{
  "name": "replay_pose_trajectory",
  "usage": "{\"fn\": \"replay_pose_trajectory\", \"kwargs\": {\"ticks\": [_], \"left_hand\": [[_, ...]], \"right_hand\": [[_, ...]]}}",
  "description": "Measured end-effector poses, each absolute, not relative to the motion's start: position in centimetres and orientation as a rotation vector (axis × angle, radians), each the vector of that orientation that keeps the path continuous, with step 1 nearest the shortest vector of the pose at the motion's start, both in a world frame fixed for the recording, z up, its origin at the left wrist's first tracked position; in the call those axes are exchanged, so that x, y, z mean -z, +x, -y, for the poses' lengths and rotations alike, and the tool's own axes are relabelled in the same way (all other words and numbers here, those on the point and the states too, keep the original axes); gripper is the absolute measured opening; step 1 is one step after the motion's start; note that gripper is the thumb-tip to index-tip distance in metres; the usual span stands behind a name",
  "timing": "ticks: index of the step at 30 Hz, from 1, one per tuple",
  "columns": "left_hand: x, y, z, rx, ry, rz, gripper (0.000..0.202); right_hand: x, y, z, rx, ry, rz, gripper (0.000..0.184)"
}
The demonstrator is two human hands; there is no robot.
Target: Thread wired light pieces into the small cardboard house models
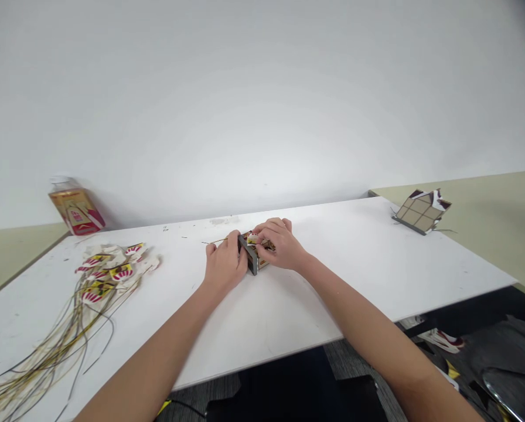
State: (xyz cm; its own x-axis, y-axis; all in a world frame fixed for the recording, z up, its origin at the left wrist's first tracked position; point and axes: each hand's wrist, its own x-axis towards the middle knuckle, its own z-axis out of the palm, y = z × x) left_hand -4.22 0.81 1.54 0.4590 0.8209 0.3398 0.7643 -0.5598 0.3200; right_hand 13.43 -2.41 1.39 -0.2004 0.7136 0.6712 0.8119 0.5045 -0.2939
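A small tan model house (262, 262) with a grey base plate (250, 258) lies tipped on its side on the white table, between my two hands. My left hand (225, 261) grips the grey plate from the left, with the thumb and fingers around its edge. On the other side, my right hand (282, 243) has its fingers bent together at the house's interior. Near those fingertips is a small white, red and yellow piece (252, 238), partly covered by the hand. A thin dark wire (214, 241) sticks out to the left behind my left hand.
Several red-and-white striped pieces with yellow parts (122, 272) lie at the left, trailing a bundle of long wires (64, 346). A bottle with a gold-and-red label (77, 210) stands by the wall. Another model house (422, 211) sits tilted at the table's right edge.
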Motion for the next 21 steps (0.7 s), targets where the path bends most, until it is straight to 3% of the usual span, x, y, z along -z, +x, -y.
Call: {"fn": "replay_pose_trajectory", "kwargs": {"ticks": [8,13,21], "left_hand": [[-1.7,-4.3,-0.8,-0.704,2.573,-1.256,0.030],[-1.4,-4.7,-1.1,-0.739,2.582,-1.185,0.032],[-1.2,-4.8,-1.5,-0.769,2.571,-1.184,0.032]], "right_hand": [[-1.8,13.4,2.6,0.142,-1.337,2.035,0.007],[-2.3,14.2,2.9,0.178,-1.360,2.113,0.024],[-2.1,15.0,2.8,0.274,-1.409,2.136,0.022]]}}
